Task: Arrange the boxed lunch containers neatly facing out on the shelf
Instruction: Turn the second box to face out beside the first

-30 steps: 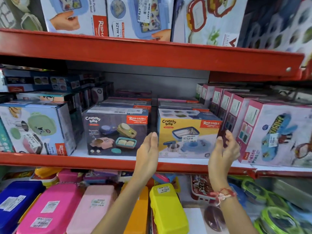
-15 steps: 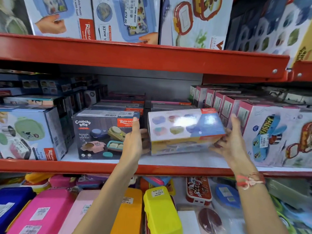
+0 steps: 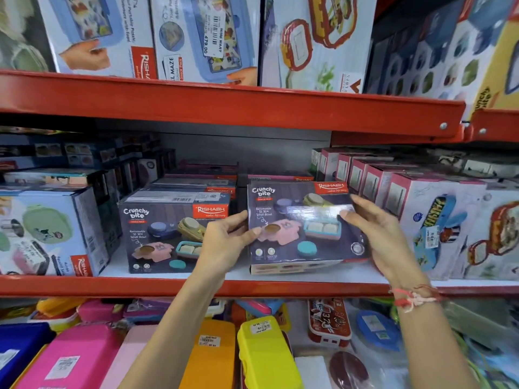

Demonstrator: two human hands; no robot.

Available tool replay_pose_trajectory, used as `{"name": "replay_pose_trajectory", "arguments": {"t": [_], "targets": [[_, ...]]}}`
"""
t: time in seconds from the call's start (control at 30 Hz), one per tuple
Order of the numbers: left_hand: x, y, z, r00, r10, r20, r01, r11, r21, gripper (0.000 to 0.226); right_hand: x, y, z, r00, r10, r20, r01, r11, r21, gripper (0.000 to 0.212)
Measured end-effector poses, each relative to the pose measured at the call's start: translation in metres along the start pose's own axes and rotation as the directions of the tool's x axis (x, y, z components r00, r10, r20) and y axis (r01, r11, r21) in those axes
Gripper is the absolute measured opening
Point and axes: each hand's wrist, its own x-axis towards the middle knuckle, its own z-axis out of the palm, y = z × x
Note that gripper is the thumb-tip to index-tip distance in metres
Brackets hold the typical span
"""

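Box: glossy rectangular cardboard Crunchy Bite box point(image 3: 302, 226), tilted on the red metal shelf point(image 3: 168, 286).
Grip: left hand point(image 3: 224, 242) and right hand point(image 3: 384, 237) clasp its sides.

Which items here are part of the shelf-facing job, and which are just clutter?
In play:
- dark purple Crunchy Bite carton held tilted
- left hand, right hand gripping its sides
- matching dark purple carton standing on the shelf
- red metal shelf

Bystanders:
- yellow plastic lunch box below
- pink plastic lunch box below
- pink-edged white cartons at right
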Motion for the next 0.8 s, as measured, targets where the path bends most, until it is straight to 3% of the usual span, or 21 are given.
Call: {"name": "replay_pose_trajectory", "arguments": {"t": [0.3, 0.8], "targets": [[0.007, -0.038, 0.006, 0.992, 0.106, -0.072, -0.089, 0.975, 0.206, 0.064, -0.003, 0.047, -0.003, 0.999, -0.031, -0.027, 0.029, 0.996, -0.082, 0.058], [0.0, -0.074, 0.009, 0.969, 0.192, -0.153, -0.174, 0.977, 0.122, 0.061, -0.027, 0.083, 0.012, 0.969, -0.187, -0.16, 0.167, 0.977, -0.129, 0.061]]}}
